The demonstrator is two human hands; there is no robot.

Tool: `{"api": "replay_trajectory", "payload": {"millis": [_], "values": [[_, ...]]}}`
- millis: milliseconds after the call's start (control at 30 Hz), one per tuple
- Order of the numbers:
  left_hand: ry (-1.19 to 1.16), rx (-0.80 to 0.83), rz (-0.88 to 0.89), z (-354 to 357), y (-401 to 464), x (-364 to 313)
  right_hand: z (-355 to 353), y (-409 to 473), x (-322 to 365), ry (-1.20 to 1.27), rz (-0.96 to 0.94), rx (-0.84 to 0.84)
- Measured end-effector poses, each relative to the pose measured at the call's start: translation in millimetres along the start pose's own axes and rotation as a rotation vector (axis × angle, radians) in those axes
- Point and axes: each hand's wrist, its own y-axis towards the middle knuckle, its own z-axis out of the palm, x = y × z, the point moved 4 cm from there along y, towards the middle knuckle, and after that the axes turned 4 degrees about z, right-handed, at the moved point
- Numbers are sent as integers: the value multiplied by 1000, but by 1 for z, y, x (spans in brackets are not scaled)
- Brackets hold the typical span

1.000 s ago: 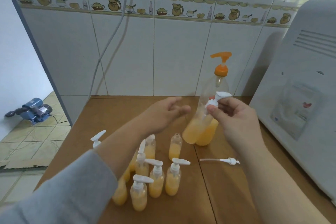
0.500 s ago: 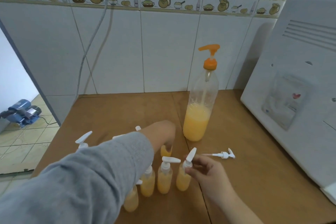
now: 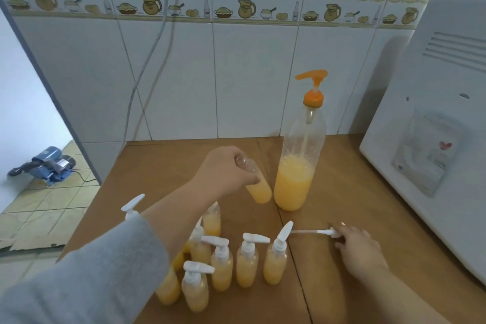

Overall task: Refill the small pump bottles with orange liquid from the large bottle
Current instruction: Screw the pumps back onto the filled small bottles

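Observation:
The large clear bottle (image 3: 295, 181) with an orange pump top stands near the wall, about a third full of orange liquid. My left hand (image 3: 226, 168) grips an uncapped small bottle (image 3: 256, 187), partly filled, tilted and lifted just left of the large bottle. My right hand (image 3: 355, 247) reaches the loose white pump head (image 3: 326, 232) lying on the wooden table (image 3: 342, 192); its fingertips touch the pump's cap end. Several filled small pump bottles (image 3: 247, 263) stand in a cluster at the front, some behind my left forearm.
A big white appliance (image 3: 431, 139) fills the right side of the table. The tiled wall (image 3: 236, 73) with hanging cables stands close behind. The table's left edge drops to a tiled floor, where a blue pump motor (image 3: 46, 164) sits.
My left hand has lifted the uncapped small bottle out of the cluster toward the large bottle. My right hand left the capped bottle standing and moved right to the loose pump head.

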Motion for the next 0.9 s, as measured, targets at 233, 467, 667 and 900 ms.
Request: {"api": "replay_trajectory", "payload": {"millis": [233,467,667,900], "values": [[-902,-99,-35,-1,-29,10,9,-19,-1,66,98,-124],[-1033,-173,54,4,-47,4,-118,-40,35,631,-174,-550],[-800,-255,191,-7,-55,-3,-221,-89,87,394,-564,-837],[-587,-240,234,-12,-57,-5,-228,-97,105,217,-740,-829]]}}
